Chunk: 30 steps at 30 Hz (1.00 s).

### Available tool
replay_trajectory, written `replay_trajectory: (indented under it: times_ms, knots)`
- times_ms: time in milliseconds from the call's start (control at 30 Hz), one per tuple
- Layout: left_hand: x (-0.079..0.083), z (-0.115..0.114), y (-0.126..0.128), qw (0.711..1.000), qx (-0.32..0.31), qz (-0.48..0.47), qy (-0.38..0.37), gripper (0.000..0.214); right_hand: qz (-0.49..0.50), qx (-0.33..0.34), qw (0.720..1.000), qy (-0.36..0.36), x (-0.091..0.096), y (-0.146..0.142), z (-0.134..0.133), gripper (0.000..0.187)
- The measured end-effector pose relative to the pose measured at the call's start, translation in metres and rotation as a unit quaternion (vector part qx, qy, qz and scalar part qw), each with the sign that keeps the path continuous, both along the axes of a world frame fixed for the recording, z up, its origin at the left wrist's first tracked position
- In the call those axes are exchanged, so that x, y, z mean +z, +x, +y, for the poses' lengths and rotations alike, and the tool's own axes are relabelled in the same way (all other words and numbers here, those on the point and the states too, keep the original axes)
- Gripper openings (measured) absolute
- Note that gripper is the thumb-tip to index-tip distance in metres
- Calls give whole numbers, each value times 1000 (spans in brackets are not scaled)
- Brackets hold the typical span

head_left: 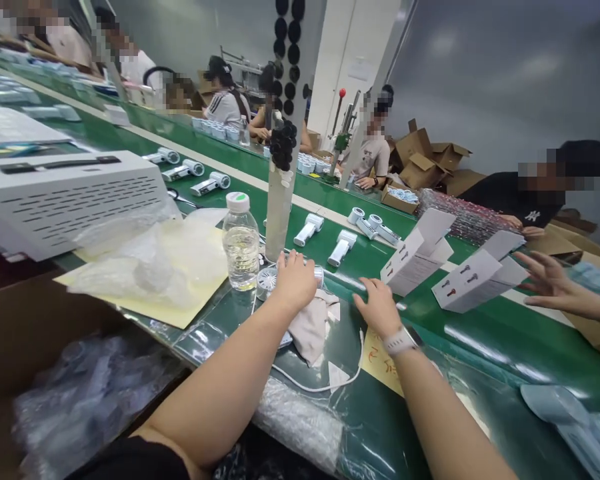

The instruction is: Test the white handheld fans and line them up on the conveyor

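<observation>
My left hand (295,280) is closed over a small white hand-held fan (269,279) lying on the green belt, its round grille showing to the left of my fingers. Under my wrist lies a beige cloth (313,327). My right hand (379,307), with a white watch on the wrist, rests palm down on the belt edge, fingers curled, nothing visible in it. A white cable (325,385) runs between my forearms. Two white fans (307,230) lie on the belt just beyond my hands.
A water bottle (241,243) and a tall pole (280,200) stand left of my hands. Two white cartons (415,257) ride the belt at right, where another person's hand (550,283) reaches. A white machine (65,193) and plastic bags (145,260) lie left. People sit across the belt.
</observation>
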<state>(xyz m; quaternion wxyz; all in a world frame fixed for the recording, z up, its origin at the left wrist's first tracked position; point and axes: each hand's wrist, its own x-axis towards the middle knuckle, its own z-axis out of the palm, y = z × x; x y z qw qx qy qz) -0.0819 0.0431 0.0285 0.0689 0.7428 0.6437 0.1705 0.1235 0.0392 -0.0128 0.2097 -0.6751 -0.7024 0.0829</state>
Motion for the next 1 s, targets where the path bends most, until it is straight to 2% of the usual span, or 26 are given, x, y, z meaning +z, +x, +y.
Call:
replay_trajectory:
  times_ms: [133, 233, 367, 467, 567, 600, 667, 733, 800, 867, 900, 933, 1000]
  knots:
    - [-9, 0, -1, 999, -30, 9, -3, 44, 49, -5, 999, -5, -9, -57, 58, 56]
    - [-10, 1, -2, 999, -43, 8, -8, 58, 101, -27, 994, -4, -16, -75, 74, 46]
    - [-6, 3, -1, 999, -43, -10, -8, 62, 210, -39, 977, 4, -16, -62, 70, 36]
    - [1, 0, 1, 998, -48, -32, 1, 60, 322, -33, 946, 6, -7, -36, 58, 41]
    - [8, -5, 6, 983, -100, -143, 64, 66, 421, -20, 906, 16, 7, -8, 31, 43]
    - [9, -7, 8, 965, -118, -211, 100, 68, 445, -15, 895, 20, 11, 0, 19, 42]
    - [11, -9, 11, 909, -127, -364, 160, 76, 478, -2, 878, 27, 20, 12, -10, 40]
    - [11, -9, 15, 839, -97, -513, 156, 87, 500, 17, 865, 41, 25, 16, -40, 38]
    - [10, -9, 19, 741, -60, -662, 93, 93, 509, 38, 858, 61, 28, 14, -65, 35]
    - [9, -10, 24, 629, -35, -777, 4, 82, 504, 53, 858, 84, 28, 7, -82, 31]
    - [9, -11, 26, 584, -26, -810, -47, 73, 495, 59, 862, 90, 27, 3, -88, 29]
    - [9, -12, 27, 552, -18, -828, -98, 64, 484, 65, 867, 96, 26, 0, -91, 28]
    - [10, -14, 31, 516, 2, -840, -168, 49, 461, 80, 877, 109, 23, -7, -93, 26]
